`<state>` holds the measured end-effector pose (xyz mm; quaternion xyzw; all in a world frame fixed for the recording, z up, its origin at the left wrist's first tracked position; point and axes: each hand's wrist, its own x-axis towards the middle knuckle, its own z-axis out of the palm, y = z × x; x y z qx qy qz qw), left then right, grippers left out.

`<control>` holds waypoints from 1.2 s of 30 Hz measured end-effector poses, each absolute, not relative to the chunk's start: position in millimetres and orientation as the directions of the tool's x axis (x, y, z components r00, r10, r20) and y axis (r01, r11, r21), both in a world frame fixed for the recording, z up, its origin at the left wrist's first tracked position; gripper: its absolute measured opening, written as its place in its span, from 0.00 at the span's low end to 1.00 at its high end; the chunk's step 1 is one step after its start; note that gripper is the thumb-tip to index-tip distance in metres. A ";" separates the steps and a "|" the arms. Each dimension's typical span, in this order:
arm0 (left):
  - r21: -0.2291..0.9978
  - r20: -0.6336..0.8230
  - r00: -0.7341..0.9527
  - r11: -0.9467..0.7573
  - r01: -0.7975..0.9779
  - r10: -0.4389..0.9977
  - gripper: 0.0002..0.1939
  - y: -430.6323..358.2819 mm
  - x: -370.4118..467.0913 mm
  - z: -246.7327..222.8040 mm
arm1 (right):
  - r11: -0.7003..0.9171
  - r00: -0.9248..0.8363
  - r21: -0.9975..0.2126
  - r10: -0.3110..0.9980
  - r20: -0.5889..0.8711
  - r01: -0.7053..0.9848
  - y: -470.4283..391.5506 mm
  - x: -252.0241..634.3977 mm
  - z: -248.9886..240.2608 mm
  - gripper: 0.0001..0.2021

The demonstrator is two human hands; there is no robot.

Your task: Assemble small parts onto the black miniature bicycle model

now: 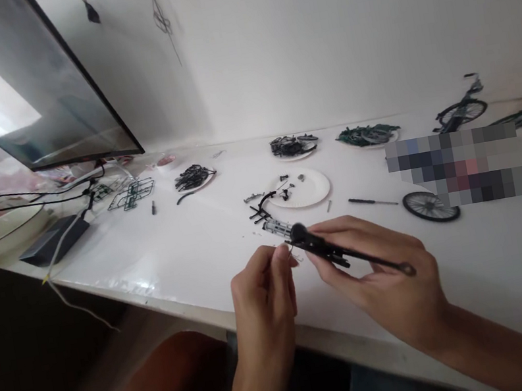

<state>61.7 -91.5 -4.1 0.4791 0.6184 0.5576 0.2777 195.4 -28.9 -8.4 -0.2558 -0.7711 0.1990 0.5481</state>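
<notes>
My right hand [384, 275] is closed round a black model bicycle frame [325, 250], raised above the table near its front edge. A long thin bar of it reaches back across the hand, and a dark round part sits at its far end. Close beside that end, my left hand [261, 289] pinches a thin wiry piece [295, 255] between thumb and fingers. Whether the wiry piece touches the frame I cannot tell. Just beyond lie a grey ridged part [276, 226] and a curved black part [263, 207], which overlaps the edge of a white paper plate [318, 194] holding small parts.
A screwdriver [372, 201] and a spoked wheel [430, 206] lie to the right, near model bicycles [460, 112]. Plates of black parts [195, 176] and green parts [365, 134] stand at the back. Left are green sprues [133, 194], a dark box [55, 240], cables and a monitor [48, 91].
</notes>
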 end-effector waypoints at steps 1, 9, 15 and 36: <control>0.984 0.120 -0.384 -0.059 0.167 0.916 0.19 -93.1 63.9 -4.6 | 0.821 -0.301 -0.544 0.570 0.765 0.173 -29.5 197.2 -7.2 0.15; 0.976 -0.047 -0.377 -0.039 -0.216 0.925 0.19 -109.7 76.8 -4.4 | 0.918 -0.460 -0.376 0.389 0.798 0.124 -38.5 211.8 8.3 0.20; 0.931 -0.190 -0.317 0.067 -0.359 0.929 0.21 -113.4 78.9 -1.2 | 0.973 -0.535 -0.187 0.229 0.813 0.132 -35.1 220.4 12.8 0.26; 0.995 0.088 -0.349 -0.102 -0.020 0.933 0.26 -89.0 77.4 4.2 | 0.808 -0.226 -0.576 0.588 0.776 0.124 -30.6 198.4 5.0 0.15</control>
